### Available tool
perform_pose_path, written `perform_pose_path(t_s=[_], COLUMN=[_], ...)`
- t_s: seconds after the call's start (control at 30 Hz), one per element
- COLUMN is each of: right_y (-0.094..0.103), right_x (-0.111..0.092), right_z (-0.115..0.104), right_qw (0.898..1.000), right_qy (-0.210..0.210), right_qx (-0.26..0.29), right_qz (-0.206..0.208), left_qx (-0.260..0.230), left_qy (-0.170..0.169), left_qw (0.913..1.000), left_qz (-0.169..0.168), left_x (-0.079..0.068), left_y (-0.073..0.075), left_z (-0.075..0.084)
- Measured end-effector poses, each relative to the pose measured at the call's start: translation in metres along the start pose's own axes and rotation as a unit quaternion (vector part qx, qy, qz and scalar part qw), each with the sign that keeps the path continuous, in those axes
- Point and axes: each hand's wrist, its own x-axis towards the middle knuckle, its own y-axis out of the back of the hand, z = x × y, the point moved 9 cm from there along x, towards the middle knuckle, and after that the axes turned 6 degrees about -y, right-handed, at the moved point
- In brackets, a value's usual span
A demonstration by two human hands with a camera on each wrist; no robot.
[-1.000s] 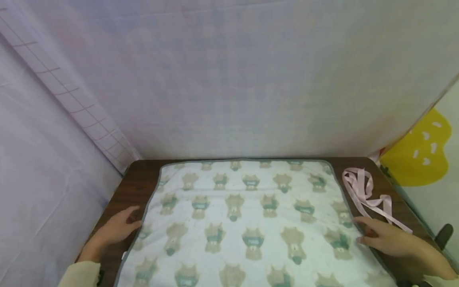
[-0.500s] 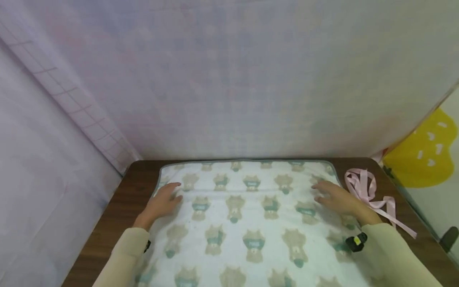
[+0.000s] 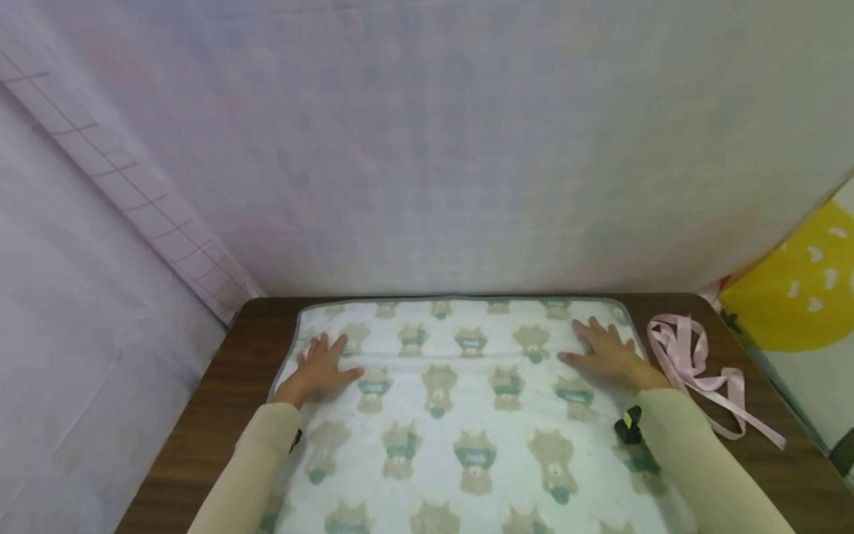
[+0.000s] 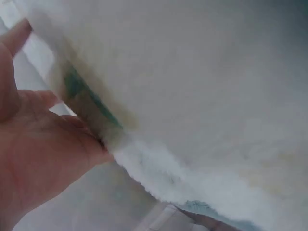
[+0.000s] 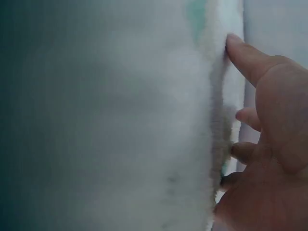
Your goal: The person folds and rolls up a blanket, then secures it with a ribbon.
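Observation:
A white blanket [image 3: 437, 430] printed with tan bears and edged in grey lies spread flat over the table. On its far left part my left hand [image 3: 323, 371] has its fingers spread, palm down against the cloth. My right hand [image 3: 610, 356] lies likewise on the far right part, thumb pointing inward. Both wrist views show the fingers of the left hand [image 4: 48, 144] and the right hand [image 5: 279, 115] extended at the fluffy cloth surface, gripping nothing.
A loosely looped pink ribbon [image 3: 694, 363] lies right of the blanket on the brown wooden table [image 3: 220, 400]. White fabric walls [image 3: 427, 185] stand behind and to the left. A yellow patterned shape [image 3: 794, 289] shows on the right.
From beside the blanket's side edges, both hands have moved inward and away from the body onto its far part. Their fingers are now spread on it. The blanket looks unmoved.

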Motion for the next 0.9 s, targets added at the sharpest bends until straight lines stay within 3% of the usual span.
perform_pose_path(t_s=[0.2,0.33,0.43,0.63,0.73,0.9], right_y=[0.001,0.004,0.002,-0.016,-0.024,-0.026], right_x=[0.006,0.013,0.018,0.026,0.028,0.033], right_z=[0.007,0.005,-0.007,-0.044,-0.052,-0.049], right_qw=[1.0,1.0,1.0,0.998,0.997,0.997], right_qy=[-0.018,-0.003,0.012,0.054,0.048,0.032], right_qx=[-0.007,-0.016,-0.022,-0.045,-0.058,-0.072], right_qz=[-0.008,-0.018,-0.012,0.002,-0.007,-0.011], left_qx=[-0.016,-0.026,-0.041,-0.003,0.01,0.026], left_qy=[0.004,0.014,0.003,-0.059,-0.054,-0.02], left_qw=[0.9998,0.9994,0.9991,0.998,0.9985,0.999], left_qz=[-0.014,-0.019,-0.006,0.022,0.003,-0.031], left_x=[0.002,0.005,0.012,0.034,0.04,0.045], left_y=[0.001,0.002,0.002,-0.005,-0.012,-0.019], left_z=[-0.007,-0.009,-0.002,0.027,0.035,0.034])
